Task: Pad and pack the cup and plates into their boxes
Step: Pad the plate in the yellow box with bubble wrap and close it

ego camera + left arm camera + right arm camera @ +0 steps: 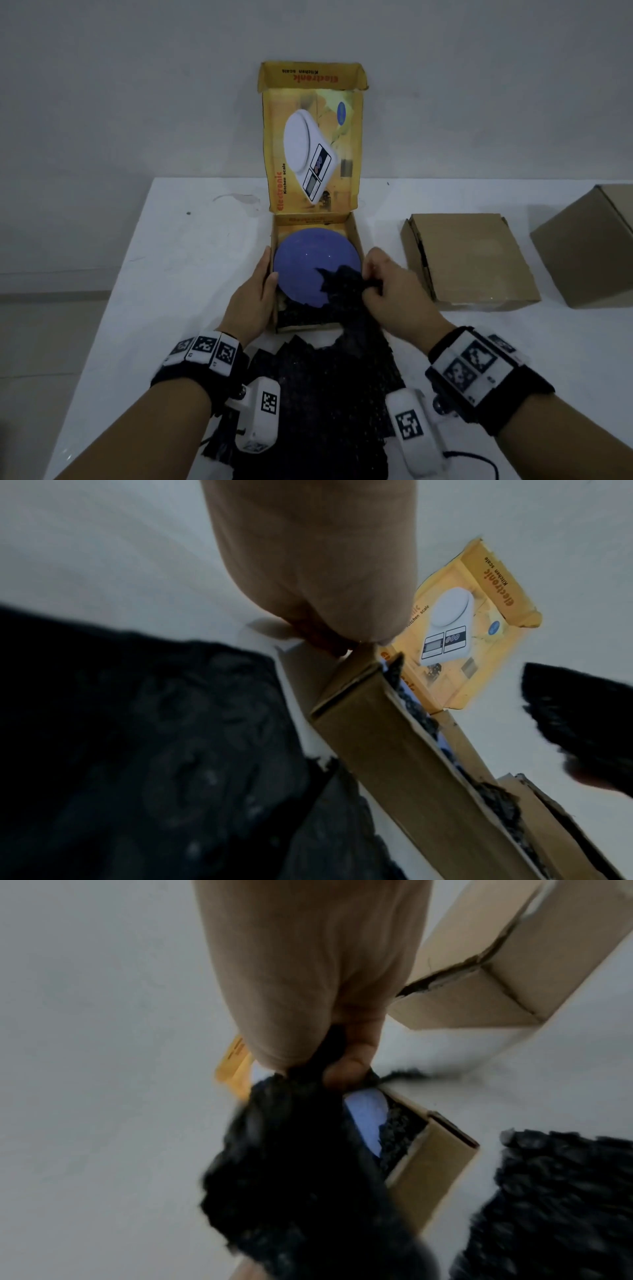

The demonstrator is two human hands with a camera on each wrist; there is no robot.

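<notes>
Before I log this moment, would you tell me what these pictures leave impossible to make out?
- Cup: in no view; whether the shut brown boxes hold it cannot be told.
- Below the blue plate in the yellow box: hidden by the plate, head view.
- Left hand fingertips: behind the box wall; in the left wrist view the palm hides them.
- Black padding gripped by the right hand: blurred, right wrist view.

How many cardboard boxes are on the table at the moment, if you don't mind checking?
3. The open yellow box holding the blue plate sits at centre; a flat brown box lies to its right; a taller brown box stands at the right edge, partly cut off.
</notes>
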